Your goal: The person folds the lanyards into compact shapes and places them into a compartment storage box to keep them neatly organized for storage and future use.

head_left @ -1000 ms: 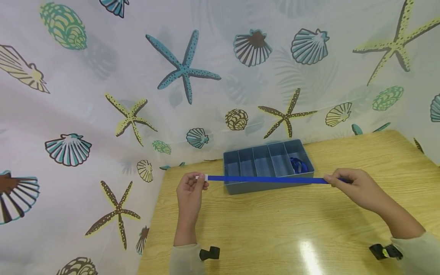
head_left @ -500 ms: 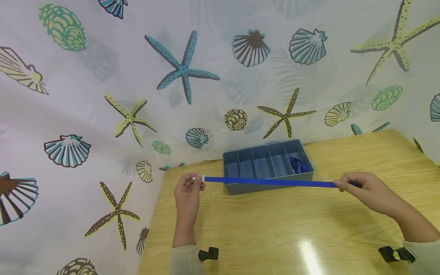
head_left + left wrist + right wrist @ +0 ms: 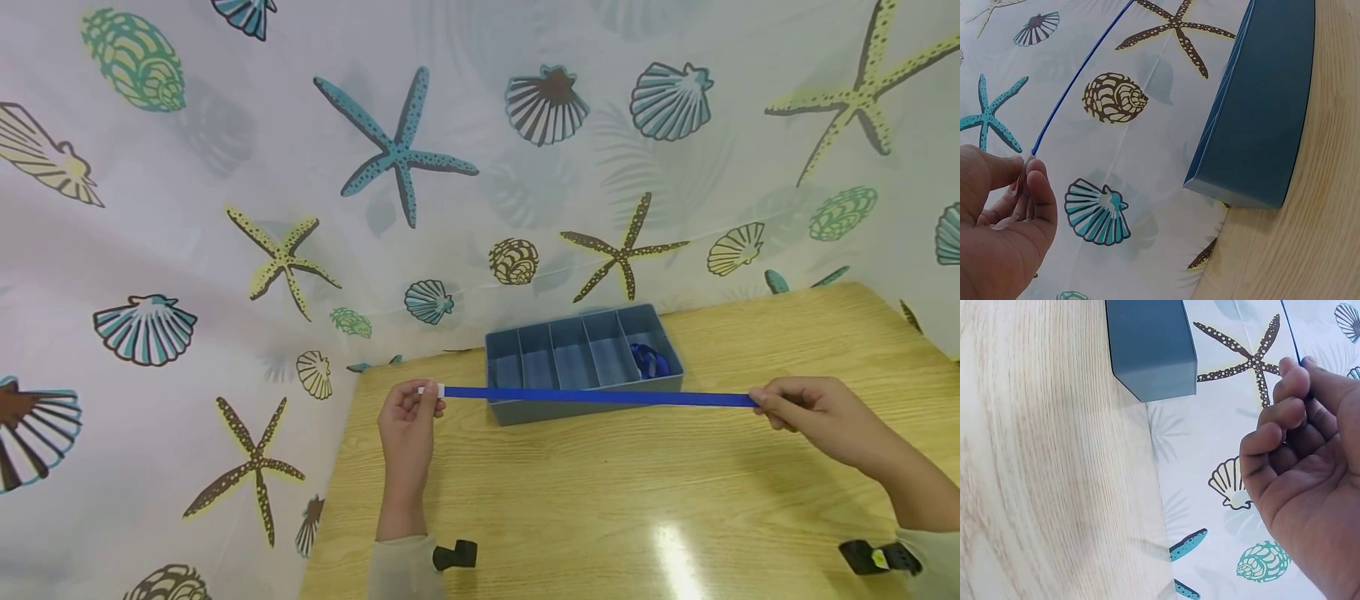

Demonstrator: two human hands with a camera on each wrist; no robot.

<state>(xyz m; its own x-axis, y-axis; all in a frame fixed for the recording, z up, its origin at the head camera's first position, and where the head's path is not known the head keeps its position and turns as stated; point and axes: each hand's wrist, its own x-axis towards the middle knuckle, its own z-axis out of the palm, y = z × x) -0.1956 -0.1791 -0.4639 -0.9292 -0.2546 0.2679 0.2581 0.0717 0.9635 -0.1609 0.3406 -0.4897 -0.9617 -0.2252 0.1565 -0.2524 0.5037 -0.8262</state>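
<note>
A flat blue ribbon [image 3: 600, 397] is stretched nearly level between my two hands, above the table and across the front of the divided box in the head view. My left hand [image 3: 407, 425] pinches its white end [image 3: 439, 390] between thumb and curled fingers. On the other side, my right hand [image 3: 825, 417] pinches the ribbon's right end between thumb and forefinger. Both wrist views show the ribbon edge-on as a thin blue line, rising from the left hand [image 3: 1010, 212] and from the right hand [image 3: 1310, 431].
A blue-grey box [image 3: 585, 407] with several compartments stands at the back of the wooden table [image 3: 570, 508]. Its rightmost compartment holds a dark blue coiled strip [image 3: 651, 362]. Behind hangs a white curtain [image 3: 465, 242] printed with shells and starfish.
My right hand has moved to the right, and the stretch of ribbon between my hands has grown longer. The left hand has shifted slightly left, still pinching the white end.
</note>
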